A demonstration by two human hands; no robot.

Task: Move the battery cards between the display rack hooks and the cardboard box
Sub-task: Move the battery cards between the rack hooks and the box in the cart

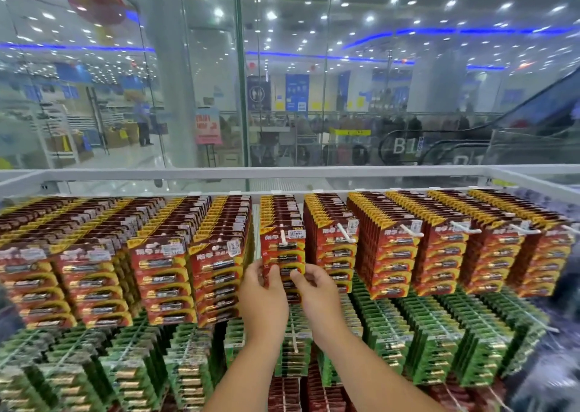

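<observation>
Both hands (292,289) raised together, fingers pinching.

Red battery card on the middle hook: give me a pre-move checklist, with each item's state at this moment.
1. Left hand pinches the red battery card at its lower left edge: ok.
2. Right hand pinches its lower right edge: ok.
3. Card threaded on the white hook, tip showing in front: ok.
4. Number of cards gripped, one or several: cannot tell.
5. Neighbouring stack apart from the held card: ok.
6. Cardboard box in reach: cannot tell, not in view.
</observation>
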